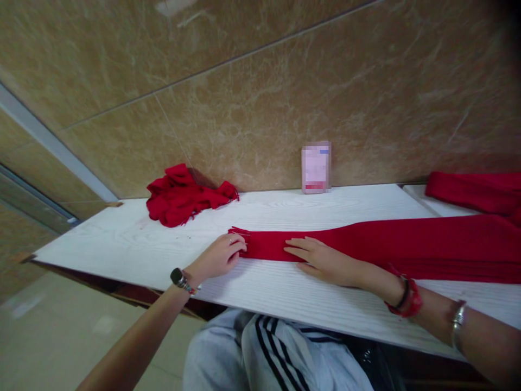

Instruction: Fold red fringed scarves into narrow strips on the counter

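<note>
A long red scarf (386, 244) lies flat across the white wooden tabletop (134, 250), running from the middle out to the right. My left hand (220, 255) has its fingers curled and pinches the fringed left end of the scarf. My right hand (317, 258) rests palm down on the scarf with fingers stretched out flat. A watch sits on my left wrist and red bracelets on my right.
A crumpled red scarf (183, 195) lies at the back left against the marble wall. A small pink card (316, 167) leans on the wall at the back. Another red cloth (476, 190) lies at the far right. My legs in grey striped trousers are below the table edge.
</note>
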A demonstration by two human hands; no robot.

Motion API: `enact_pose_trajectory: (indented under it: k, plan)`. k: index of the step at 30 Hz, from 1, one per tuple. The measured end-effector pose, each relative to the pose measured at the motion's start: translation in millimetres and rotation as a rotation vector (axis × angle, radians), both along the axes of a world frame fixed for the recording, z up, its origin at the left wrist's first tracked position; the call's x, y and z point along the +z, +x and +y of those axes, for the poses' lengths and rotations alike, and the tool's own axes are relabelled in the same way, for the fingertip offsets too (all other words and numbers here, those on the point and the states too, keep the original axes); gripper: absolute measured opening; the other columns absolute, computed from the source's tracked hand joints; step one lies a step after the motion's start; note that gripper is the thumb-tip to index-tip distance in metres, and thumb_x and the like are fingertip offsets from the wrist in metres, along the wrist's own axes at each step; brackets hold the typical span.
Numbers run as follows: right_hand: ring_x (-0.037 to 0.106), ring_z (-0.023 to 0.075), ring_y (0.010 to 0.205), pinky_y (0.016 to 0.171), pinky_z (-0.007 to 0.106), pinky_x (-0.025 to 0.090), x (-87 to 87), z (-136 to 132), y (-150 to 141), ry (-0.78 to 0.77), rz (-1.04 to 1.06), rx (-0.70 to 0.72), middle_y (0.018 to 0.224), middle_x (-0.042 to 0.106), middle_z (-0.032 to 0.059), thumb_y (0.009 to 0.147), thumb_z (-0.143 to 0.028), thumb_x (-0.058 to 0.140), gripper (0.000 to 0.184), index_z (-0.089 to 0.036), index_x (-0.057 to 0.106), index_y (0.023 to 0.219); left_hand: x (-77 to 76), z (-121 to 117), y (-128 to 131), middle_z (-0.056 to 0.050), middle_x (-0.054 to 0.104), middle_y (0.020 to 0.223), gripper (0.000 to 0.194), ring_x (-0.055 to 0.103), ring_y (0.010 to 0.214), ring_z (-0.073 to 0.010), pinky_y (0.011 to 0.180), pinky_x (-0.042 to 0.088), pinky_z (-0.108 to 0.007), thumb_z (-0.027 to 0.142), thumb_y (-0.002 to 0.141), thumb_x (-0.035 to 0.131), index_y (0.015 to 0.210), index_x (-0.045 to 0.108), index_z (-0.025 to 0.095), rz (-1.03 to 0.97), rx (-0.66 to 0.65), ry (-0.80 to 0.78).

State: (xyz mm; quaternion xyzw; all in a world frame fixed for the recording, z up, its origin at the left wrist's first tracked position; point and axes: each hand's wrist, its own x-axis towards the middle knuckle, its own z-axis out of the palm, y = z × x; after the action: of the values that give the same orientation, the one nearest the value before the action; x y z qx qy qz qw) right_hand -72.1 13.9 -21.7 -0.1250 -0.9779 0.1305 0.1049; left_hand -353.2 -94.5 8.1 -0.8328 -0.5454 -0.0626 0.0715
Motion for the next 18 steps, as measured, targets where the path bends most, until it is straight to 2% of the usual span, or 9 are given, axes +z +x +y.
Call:
enact_pose_trajectory:
  k: [2, 6, 9, 11, 13, 15, 16, 18]
  plan:
    - [0.039, 0.0233, 0.126, 0.104, 0.042, 0.032, 0.2, 0, 0, -0.006, 0.000, 0.003, 0.136, 0.045, 0.0128, 0.090, -0.029, 0.040, 0.043, -0.013, 0.047, 0.130, -3.1, -1, -5, -0.006, 0.060, 0.095, 0.020, 0.053, 0.091, -0.0182, 0.086, 0.041, -0.031, 0.010, 0.080, 0.042, 0.088, 0.059, 0.017, 0.114, -0.003, -0.035]
    - [0.038, 0.0236, 0.126, 0.105, 0.043, 0.030, 1.0, -1, 0, -0.014, 0.012, 0.000, 0.135, 0.045, 0.0133, 0.090, -0.028, 0.040, 0.043, -0.013, 0.048, 0.129, 3.4, -7, -46, -0.008, 0.061, 0.079, 0.021, 0.055, 0.078, -0.0207, 0.075, 0.042, -0.035, 0.009, 0.082, 0.038, 0.079, 0.058, 0.014, 0.326, 0.227, -0.047]
    - [0.039, 0.0237, 0.126, 0.105, 0.043, 0.030, 0.5, -1, 0, -0.024, 0.020, 0.002, 0.135, 0.046, 0.0141, 0.090, -0.028, 0.040, 0.043, -0.012, 0.048, 0.129, 12.8, -9, -54, -0.006, 0.061, 0.076, 0.024, 0.056, 0.072, -0.0185, 0.070, 0.044, -0.032, 0.009, 0.084, 0.034, 0.080, 0.057, 0.015, 0.246, 0.361, -0.036]
    - [0.039, 0.0237, 0.125, 0.105, 0.043, 0.031, -0.4, -1, 0, -0.027, 0.025, 0.004, 0.135, 0.046, 0.0140, 0.090, -0.029, 0.040, 0.043, -0.012, 0.048, 0.129, 14.0, -6, -36, -0.006, 0.061, 0.085, 0.025, 0.056, 0.079, -0.0174, 0.076, 0.044, -0.030, 0.010, 0.084, 0.032, 0.088, 0.056, 0.015, 0.115, 0.306, 0.007]
    - [0.039, 0.0235, 0.125, 0.105, 0.043, 0.031, -1.2, 0, 0, -0.020, 0.026, 0.004, 0.135, 0.046, 0.0132, 0.090, -0.030, 0.040, 0.043, -0.013, 0.048, 0.129, 9.7, 0, -11, -0.006, 0.060, 0.098, 0.027, 0.054, 0.093, -0.0177, 0.086, 0.042, -0.031, 0.009, 0.084, 0.034, 0.095, 0.057, 0.016, 0.043, 0.137, 0.011]
    - [0.039, 0.0233, 0.125, 0.104, 0.043, 0.031, -1.4, 1, 0, -0.011, 0.021, 0.002, 0.135, 0.046, 0.0126, 0.090, -0.030, 0.040, 0.043, -0.014, 0.048, 0.129, 2.6, 5, 5, -0.006, 0.059, 0.103, 0.028, 0.052, 0.097, -0.0180, 0.089, 0.040, -0.031, 0.009, 0.082, 0.036, 0.098, 0.058, 0.017, 0.038, 0.005, -0.036]
    - [0.039, 0.0234, 0.126, 0.104, 0.043, 0.031, -1.4, 1, 1, -0.007, 0.017, 0.002, 0.135, 0.046, 0.0128, 0.090, -0.030, 0.039, 0.043, -0.014, 0.047, 0.129, -0.9, 6, 6, -0.006, 0.058, 0.102, 0.027, 0.052, 0.096, -0.0181, 0.089, 0.040, -0.031, 0.009, 0.081, 0.037, 0.097, 0.058, 0.018, 0.043, -0.014, -0.054]
    - [0.038, 0.0234, 0.126, 0.104, 0.043, 0.032, -1.2, 0, 1, -0.001, 0.015, 0.003, 0.135, 0.045, 0.0136, 0.090, -0.029, 0.039, 0.043, -0.013, 0.047, 0.130, -6.7, 4, -10, -0.007, 0.059, 0.096, 0.026, 0.052, 0.090, -0.0184, 0.086, 0.041, -0.032, 0.008, 0.078, 0.038, 0.092, 0.058, 0.017, 0.055, 0.040, -0.071]
